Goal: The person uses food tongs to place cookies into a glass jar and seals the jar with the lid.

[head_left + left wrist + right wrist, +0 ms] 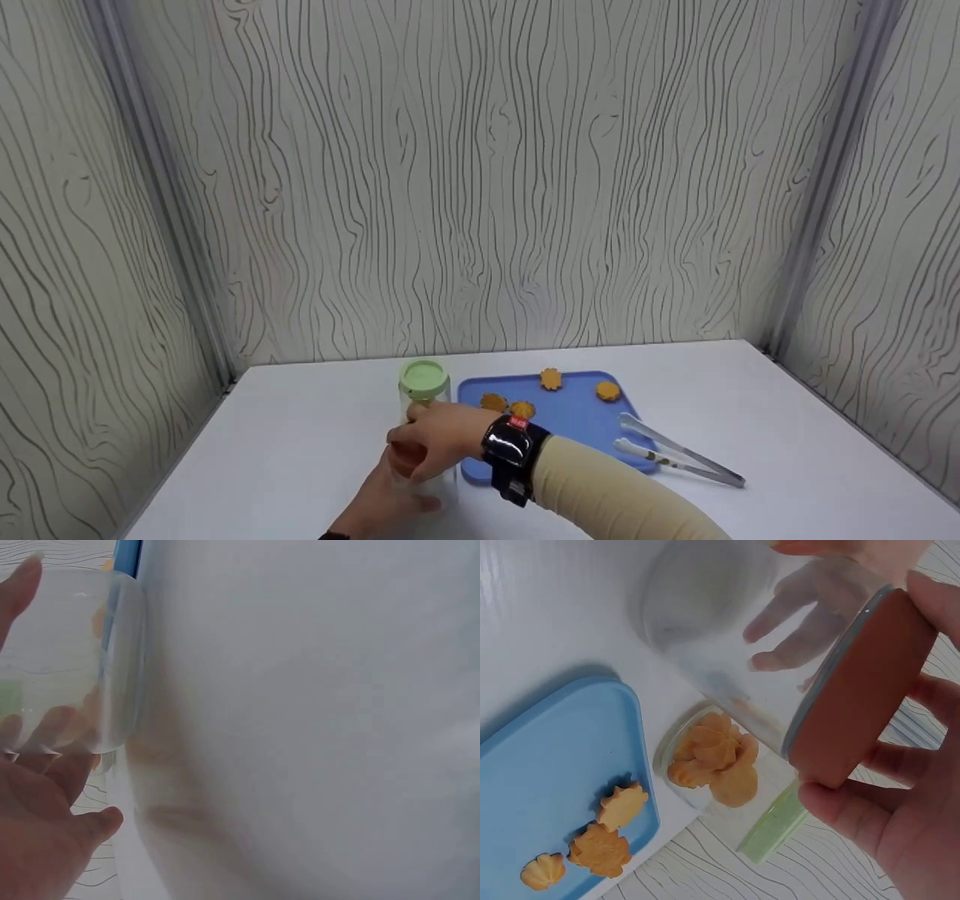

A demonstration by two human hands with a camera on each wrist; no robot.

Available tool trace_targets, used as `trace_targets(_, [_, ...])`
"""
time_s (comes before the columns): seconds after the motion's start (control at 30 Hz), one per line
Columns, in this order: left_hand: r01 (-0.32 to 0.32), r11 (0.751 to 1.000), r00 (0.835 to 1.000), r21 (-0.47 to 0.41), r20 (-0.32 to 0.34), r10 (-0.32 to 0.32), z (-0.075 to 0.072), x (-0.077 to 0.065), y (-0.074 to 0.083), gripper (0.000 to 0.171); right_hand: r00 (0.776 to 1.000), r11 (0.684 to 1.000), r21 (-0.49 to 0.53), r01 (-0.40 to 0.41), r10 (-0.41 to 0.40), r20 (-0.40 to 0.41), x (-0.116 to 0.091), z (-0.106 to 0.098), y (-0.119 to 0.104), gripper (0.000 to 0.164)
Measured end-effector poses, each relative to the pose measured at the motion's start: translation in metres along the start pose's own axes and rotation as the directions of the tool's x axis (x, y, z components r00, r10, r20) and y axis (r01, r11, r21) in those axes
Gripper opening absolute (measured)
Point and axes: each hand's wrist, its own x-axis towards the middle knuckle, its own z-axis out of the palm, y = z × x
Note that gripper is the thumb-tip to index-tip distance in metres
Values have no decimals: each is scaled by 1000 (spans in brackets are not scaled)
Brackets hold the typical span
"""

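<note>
A clear jar with a brown lid stands near the front of the table. My left hand holds its glass body, and the fingers show through the glass in the right wrist view. From above, my right hand grips the brown lid, fingers and thumb spread round its rim. The lid sits on the jar's mouth. Just behind it stands a second clear jar with a pale green lid, holding several cookies. No cookies show inside the brown-lidded jar.
To the right lies a blue tray with several flower-shaped cookies on it. Metal tongs with white tips lie across its right front corner. Wood-patterned panels enclose the white table at the back and sides.
</note>
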Motion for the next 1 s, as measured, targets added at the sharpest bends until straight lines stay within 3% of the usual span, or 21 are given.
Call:
trace_targets(0.37, [-15, 1000, 1000, -9, 22, 15, 0, 1, -2, 106, 999, 1000, 12, 21, -21, 41, 0, -2, 0, 62])
trace_targets(0.63, [8, 1000, 1000, -22, 29, -7, -2, -1, -3, 105, 997, 997, -9, 80, -80, 3, 4, 1, -1, 47])
trace_targets(0.8, [-93, 995, 994, -25, 58, 94, -4, -4, -5, 99, 990, 990, 30, 138, -137, -27, 7, 4, -1, 34])
trace_targets(0.9, [-146, 989, 987, -29, 64, 148, -4, -6, -5, 101, 991, 987, 99, 126, -121, -62, 9, 8, 2, 42])
trace_targets(1.0, [-130, 991, 990, -41, 50, 132, -2, -6, -5, 108, 996, 988, 143, 63, -53, -73, 8, 11, 2, 60])
